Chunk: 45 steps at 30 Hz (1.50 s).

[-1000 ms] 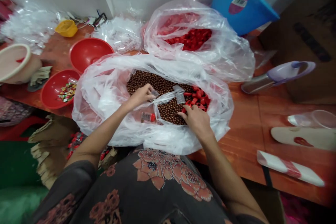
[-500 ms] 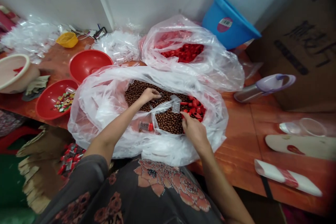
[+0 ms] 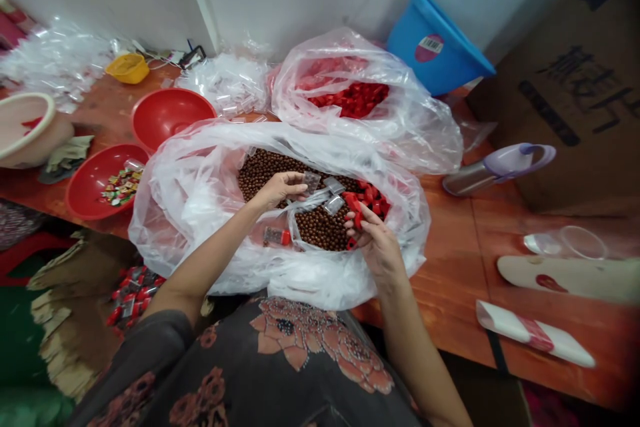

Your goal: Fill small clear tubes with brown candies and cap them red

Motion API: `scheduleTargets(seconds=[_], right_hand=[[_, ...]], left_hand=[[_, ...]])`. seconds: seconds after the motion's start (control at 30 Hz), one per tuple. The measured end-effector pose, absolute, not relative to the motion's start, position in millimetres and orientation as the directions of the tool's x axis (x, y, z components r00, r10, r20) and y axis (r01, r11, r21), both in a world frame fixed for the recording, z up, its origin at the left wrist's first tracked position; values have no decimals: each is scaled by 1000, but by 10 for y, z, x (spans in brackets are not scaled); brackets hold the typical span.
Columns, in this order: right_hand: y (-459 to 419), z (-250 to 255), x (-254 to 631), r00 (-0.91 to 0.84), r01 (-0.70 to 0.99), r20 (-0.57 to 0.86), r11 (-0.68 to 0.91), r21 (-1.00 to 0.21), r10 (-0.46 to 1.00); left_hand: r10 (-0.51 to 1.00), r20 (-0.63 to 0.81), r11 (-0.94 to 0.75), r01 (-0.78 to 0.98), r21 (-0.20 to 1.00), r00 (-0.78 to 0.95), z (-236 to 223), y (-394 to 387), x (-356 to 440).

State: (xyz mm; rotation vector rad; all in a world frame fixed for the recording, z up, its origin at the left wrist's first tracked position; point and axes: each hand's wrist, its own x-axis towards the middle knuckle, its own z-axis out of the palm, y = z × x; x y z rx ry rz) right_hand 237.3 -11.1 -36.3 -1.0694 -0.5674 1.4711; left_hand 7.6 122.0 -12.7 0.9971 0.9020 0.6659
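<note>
A big clear plastic bag (image 3: 200,187) lies open in front of me, full of small brown balls (image 3: 265,170) with a heap of red caps (image 3: 373,197) at its right. My left hand (image 3: 277,188) hovers over the balls, fingers pinched on a small clear container (image 3: 311,180). My right hand (image 3: 375,240) is raised palm up at the bag's near right, fingers curled around a few red caps. A filled little container with a red cap (image 3: 277,236) lies in the bag's near fold.
A second clear bag of red caps (image 3: 360,97) sits behind. Two red bowls (image 3: 167,110) stand at left, one holding wrapped sweets (image 3: 120,185). A blue tub (image 3: 435,40), a purple-rimmed jug (image 3: 495,167) and a cardboard box (image 3: 575,93) are at right on the wooden table (image 3: 465,240).
My left hand has lifted off the brown balls with the clear container. My right hand has come up from the caps and turned palm up with red caps in it.
</note>
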Motion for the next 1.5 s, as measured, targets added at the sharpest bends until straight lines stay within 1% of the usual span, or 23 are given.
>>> scheduleTargets(seconds=[0.1, 0.2, 0.27, 0.4, 0.57, 0.67, 0.77, 0.83, 0.93, 1.0, 1.1, 1.2, 1.27, 1.37, 1.5], right_hand=[[-121, -285, 2368, 26, -527, -261, -209, -824, 965], [-102, -231, 2331, -25, -473, -211, -197, -859, 977], [-77, -211, 2290, -30, -385, -191, -188, -904, 981], [-27, -177, 2189, -18, -135, -117, -118, -984, 993], [4, -112, 2084, -18, 106, -20, -18, -994, 1000], [5, -77, 2062, -100, 281, 93, 118, -952, 991], [-12, -56, 2078, -195, 463, 185, 256, -849, 963], [-27, -46, 2102, -245, 567, 208, 313, -762, 947], [-46, -28, 2138, -351, 666, 190, 387, -637, 917], [-56, -12, 2151, -406, 710, 161, 421, -564, 900], [-72, 3, 2145, -441, 758, 150, 457, -465, 885], [-82, -18, 2117, -439, 772, 178, 471, -428, 881], [-83, -56, 2101, -416, 752, 204, 461, -471, 886], [-85, -123, 2093, -379, 685, 241, 446, -576, 893], [-98, -178, 2100, -346, 634, 259, 429, -644, 902]], left_hand=[[792, -352, 461, -112, 880, 499, -19, 1040, 40], [791, -355, 481, -147, 864, 499, -17, 871, 29], [803, -354, 468, -139, 873, 479, -55, 774, 30], [829, -338, 416, -87, 905, 447, -113, 620, 28], [861, -239, 266, 2, 964, 449, -110, 474, 31], [875, -163, 145, 74, 987, 455, -119, 410, 36], [883, -118, 55, 150, 987, 454, -126, 367, 32], [887, -112, 24, 197, 980, 449, -118, 348, 28], [892, -101, -3, 229, 973, 440, -92, 322, 29], [898, -81, -28, 240, 970, 432, -76, 304, 33], [909, -57, -62, 269, 961, 412, -64, 277, 37], [915, -51, -75, 292, 954, 401, -64, 249, 35], [912, -67, -63, 301, 952, 405, -66, 232, 33], [906, -94, -41, 307, 951, 412, -71, 212, 31], [908, -65, -79, 321, 944, 415, -82, 198, 27]])
